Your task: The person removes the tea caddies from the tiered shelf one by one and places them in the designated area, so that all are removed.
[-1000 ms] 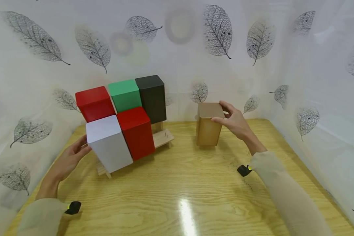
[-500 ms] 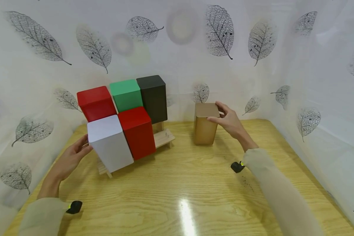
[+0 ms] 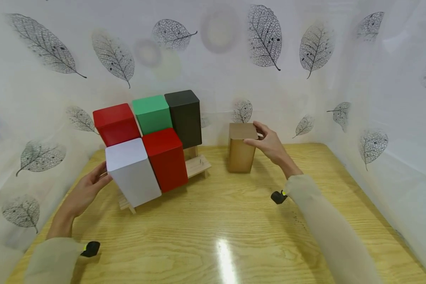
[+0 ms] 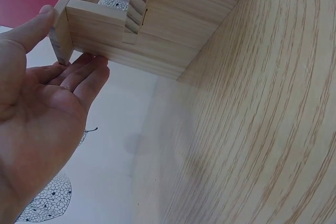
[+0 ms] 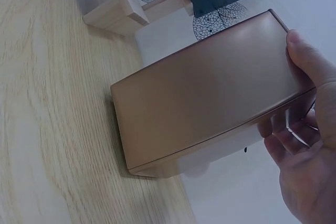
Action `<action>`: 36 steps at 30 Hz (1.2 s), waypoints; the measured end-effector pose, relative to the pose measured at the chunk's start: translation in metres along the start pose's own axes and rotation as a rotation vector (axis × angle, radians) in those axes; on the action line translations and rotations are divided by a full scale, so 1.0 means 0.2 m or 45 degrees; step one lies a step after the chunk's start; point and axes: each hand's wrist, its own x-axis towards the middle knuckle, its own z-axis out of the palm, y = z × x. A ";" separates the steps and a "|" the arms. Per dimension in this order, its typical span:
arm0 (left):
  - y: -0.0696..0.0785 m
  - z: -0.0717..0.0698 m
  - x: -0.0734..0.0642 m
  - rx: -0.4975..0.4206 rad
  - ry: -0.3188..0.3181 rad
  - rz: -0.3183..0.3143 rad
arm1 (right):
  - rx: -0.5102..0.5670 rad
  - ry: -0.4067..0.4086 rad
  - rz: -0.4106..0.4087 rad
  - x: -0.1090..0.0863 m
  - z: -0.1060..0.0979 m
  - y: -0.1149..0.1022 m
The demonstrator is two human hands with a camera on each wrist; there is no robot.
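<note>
My right hand (image 3: 271,146) grips the upper end of a bronze-coloured box (image 3: 241,156), thumb on the near side and fingers behind. In the right wrist view the lower end of the box is close to the tabletop; I cannot tell whether it touches. My left hand (image 4: 50,106) holds the end of a wooden stepped stand (image 4: 168,22) between thumb and fingers. On the stand, a white box (image 3: 135,173) and a red box (image 3: 166,159) occupy the front step. Behind them are another red box (image 3: 115,124), a green box (image 3: 152,114) and a black box (image 3: 182,118).
Part of the stand's front step (image 3: 197,165) shows bare to the right of the front red box. A wood-grain table (image 3: 198,232) carries everything. Leaf-patterned sheeting (image 3: 213,71) hangs behind and at both sides.
My right hand has carried the bronze-coloured box a short way left, toward the stand. My left hand and the boxes on the stand have stayed in place.
</note>
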 end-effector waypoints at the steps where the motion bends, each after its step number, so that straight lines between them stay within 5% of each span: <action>1: 0.00 0.00 0.00 0.000 0.000 -0.001 | 0.001 -0.003 -0.003 0.01 0.00 0.00; 19: -0.01 0.00 0.01 0.009 0.002 -0.065 | 0.025 -0.041 0.026 0.06 0.03 0.02; 28: 0.00 0.01 0.00 0.006 0.005 -0.046 | 0.072 -0.088 0.076 0.01 0.04 -0.11; 36: 0.00 0.00 0.01 0.008 0.004 -0.054 | 0.091 -0.108 0.079 0.01 0.03 -0.11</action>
